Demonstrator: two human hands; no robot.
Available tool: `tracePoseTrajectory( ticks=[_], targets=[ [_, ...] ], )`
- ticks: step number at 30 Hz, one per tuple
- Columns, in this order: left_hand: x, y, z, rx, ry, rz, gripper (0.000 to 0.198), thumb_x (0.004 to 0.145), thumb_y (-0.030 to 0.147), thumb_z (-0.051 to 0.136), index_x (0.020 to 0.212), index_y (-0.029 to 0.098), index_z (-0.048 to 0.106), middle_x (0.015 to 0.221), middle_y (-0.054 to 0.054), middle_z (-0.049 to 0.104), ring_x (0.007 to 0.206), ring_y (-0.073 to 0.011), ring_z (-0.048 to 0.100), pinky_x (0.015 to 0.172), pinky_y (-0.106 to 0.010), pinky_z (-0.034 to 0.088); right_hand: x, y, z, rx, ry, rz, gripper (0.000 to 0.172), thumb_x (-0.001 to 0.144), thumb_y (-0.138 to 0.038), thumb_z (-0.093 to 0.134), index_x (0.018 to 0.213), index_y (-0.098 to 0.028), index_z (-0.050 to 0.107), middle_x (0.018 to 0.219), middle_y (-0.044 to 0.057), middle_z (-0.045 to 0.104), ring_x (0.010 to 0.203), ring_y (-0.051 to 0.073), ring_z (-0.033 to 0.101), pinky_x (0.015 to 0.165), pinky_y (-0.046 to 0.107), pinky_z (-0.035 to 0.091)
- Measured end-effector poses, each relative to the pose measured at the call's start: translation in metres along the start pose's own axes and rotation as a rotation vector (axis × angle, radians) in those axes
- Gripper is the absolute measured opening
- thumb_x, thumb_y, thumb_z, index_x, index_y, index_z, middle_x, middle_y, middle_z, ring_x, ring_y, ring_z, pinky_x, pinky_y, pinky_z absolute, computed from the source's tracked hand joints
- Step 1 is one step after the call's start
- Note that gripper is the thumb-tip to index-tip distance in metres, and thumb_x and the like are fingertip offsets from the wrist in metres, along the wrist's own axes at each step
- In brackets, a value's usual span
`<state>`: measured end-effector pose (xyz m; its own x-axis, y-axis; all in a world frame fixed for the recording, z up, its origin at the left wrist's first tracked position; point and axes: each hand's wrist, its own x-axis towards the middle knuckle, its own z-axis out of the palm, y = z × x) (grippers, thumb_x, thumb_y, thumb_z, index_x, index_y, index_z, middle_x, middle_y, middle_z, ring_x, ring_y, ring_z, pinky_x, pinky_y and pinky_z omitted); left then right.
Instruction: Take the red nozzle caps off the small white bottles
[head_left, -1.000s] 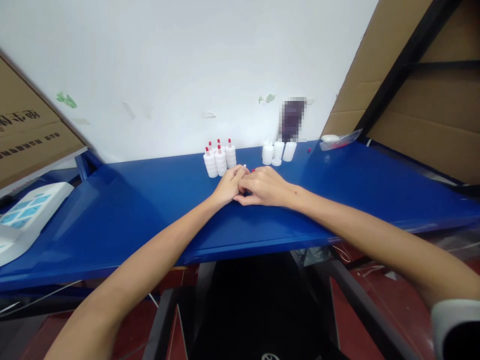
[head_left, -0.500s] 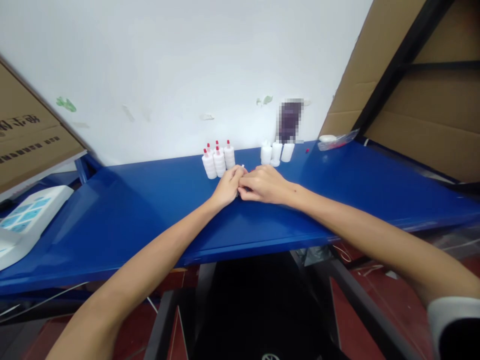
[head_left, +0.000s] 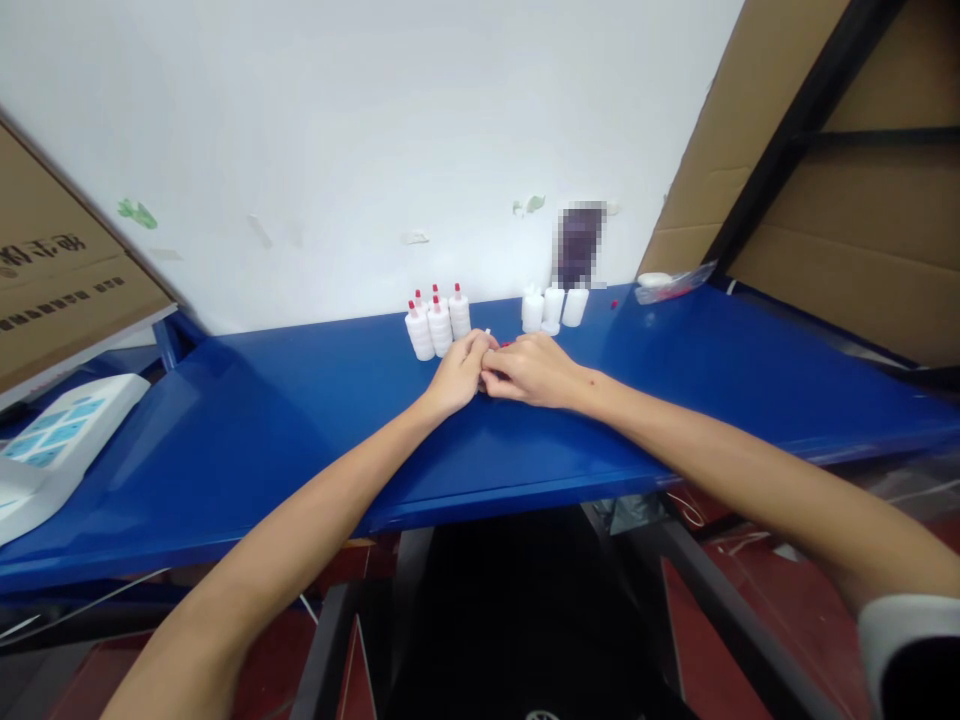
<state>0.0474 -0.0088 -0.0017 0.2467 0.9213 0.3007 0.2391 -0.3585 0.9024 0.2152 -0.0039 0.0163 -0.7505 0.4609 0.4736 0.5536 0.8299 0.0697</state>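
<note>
My left hand [head_left: 457, 374] and my right hand [head_left: 538, 370] meet over the middle of the blue table, fingers closed and pressed together. A small white tip [head_left: 487, 332] pokes up above the left fingers; the rest of what they grip is hidden. Bits of red [head_left: 504, 346] show just behind my right knuckles. Close behind the left hand stand several white squeeze bottles [head_left: 439, 330] with red-tipped nozzles. Beyond my right hand is a group of white bottles [head_left: 532, 311] without red tips.
The blue table [head_left: 300, 400] runs up to a white wall. A small red cap [head_left: 614, 303] and a clear plastic bag [head_left: 675, 284] lie at the back right. On the left are a white device with blue panels [head_left: 67, 430] and a cardboard box [head_left: 67, 250].
Both hands stay together and shift very slightly; the right fingers have turned a little against the left ones. The bottles stand as before.
</note>
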Motion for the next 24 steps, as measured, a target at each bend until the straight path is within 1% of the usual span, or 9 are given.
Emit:
tracePoseTrajectory(
  ticks=[3,5,7,11,13,15,18,22,24],
  targets=[
    [0.0,0.0,0.001,-0.043,-0.051,-0.045,0.031,0.105,0.036,0.038,0.083,0.019,0.051,0.056,0.006,0.049,0.043,-0.0082,0.046,0.045,-0.02,0.036,-0.005,0.011,-0.007,0.098,0.106,0.086,0.034,0.097,-0.032,0.042,0.089,-0.016,0.071,0.074,0.005,0.071,0.06,0.014,0.053,0.059,0.029,0.029],
    [0.0,0.0,0.002,-0.089,-0.052,-0.088,0.03,0.105,0.038,0.038,0.086,0.019,0.052,0.058,0.005,0.05,0.041,-0.0073,0.047,0.043,-0.019,0.036,-0.008,0.018,-0.011,0.145,0.164,0.168,0.031,0.097,-0.033,0.045,0.098,-0.015,0.07,0.077,0.004,0.071,0.061,0.014,0.055,0.06,0.028,0.033],
    [-0.001,0.001,0.002,-0.129,-0.041,-0.125,0.03,0.105,0.039,0.036,0.092,0.019,0.054,0.058,0.005,0.051,0.04,-0.0079,0.047,0.041,-0.019,0.036,-0.011,0.023,-0.013,0.18,0.164,0.196,0.03,0.096,-0.03,0.046,0.11,-0.016,0.068,0.083,0.004,0.073,0.063,0.014,0.056,0.063,0.028,0.036],
    [-0.002,0.002,0.001,-0.181,-0.06,-0.122,0.036,0.105,0.048,0.034,0.092,0.02,0.051,0.055,0.005,0.052,0.039,-0.0088,0.047,0.039,-0.019,0.036,-0.012,0.023,-0.013,0.255,0.107,0.129,0.035,0.095,-0.023,0.045,0.124,-0.018,0.065,0.106,0.007,0.075,0.077,0.016,0.063,0.072,0.029,0.042],
    [-0.001,0.002,0.001,-0.189,-0.085,-0.108,0.038,0.105,0.051,0.035,0.087,0.02,0.048,0.054,0.005,0.053,0.038,-0.0088,0.048,0.039,-0.019,0.036,-0.011,0.021,-0.011,0.311,0.102,0.12,0.032,0.098,-0.027,0.046,0.122,-0.018,0.066,0.105,0.007,0.075,0.078,0.016,0.063,0.072,0.029,0.043],
    [-0.001,0.001,0.0,-0.189,-0.095,-0.12,0.039,0.104,0.053,0.036,0.085,0.02,0.047,0.053,0.004,0.053,0.037,-0.009,0.048,0.038,-0.019,0.036,-0.01,0.021,-0.01,0.364,0.094,0.127,0.031,0.101,-0.034,0.047,0.118,-0.018,0.066,0.098,0.006,0.074,0.074,0.016,0.061,0.071,0.028,0.042],
    [0.001,0.003,-0.002,-0.21,-0.088,-0.195,0.038,0.102,0.055,0.037,0.091,0.02,0.05,0.052,0.004,0.054,0.036,-0.0096,0.048,0.038,-0.019,0.034,-0.009,0.026,-0.008,0.366,0.091,0.173,0.033,0.104,-0.04,0.043,0.112,-0.017,0.065,0.086,0.005,0.071,0.07,0.016,0.059,0.069,0.029,0.04],
    [0.003,0.005,-0.005,-0.292,-0.083,-0.268,0.036,0.103,0.052,0.035,0.106,0.021,0.054,0.052,0.005,0.053,0.037,-0.0105,0.048,0.04,-0.02,0.035,-0.011,0.047,-0.012,0.178,0.2,0.366,0.037,0.105,-0.042,0.035,0.103,-0.018,0.064,0.077,0.006,0.066,0.068,0.02,0.057,0.066,0.031,0.036],
    [0.004,0.006,-0.005,-0.302,-0.085,-0.268,0.036,0.104,0.047,0.035,0.1,0.019,0.058,0.052,0.005,0.052,0.037,-0.0098,0.048,0.04,-0.02,0.035,-0.015,0.061,-0.017,0.044,0.243,0.491,0.04,0.105,-0.041,0.033,0.095,-0.019,0.065,0.076,0.007,0.066,0.068,0.022,0.057,0.065,0.032,0.032]
  ],
)
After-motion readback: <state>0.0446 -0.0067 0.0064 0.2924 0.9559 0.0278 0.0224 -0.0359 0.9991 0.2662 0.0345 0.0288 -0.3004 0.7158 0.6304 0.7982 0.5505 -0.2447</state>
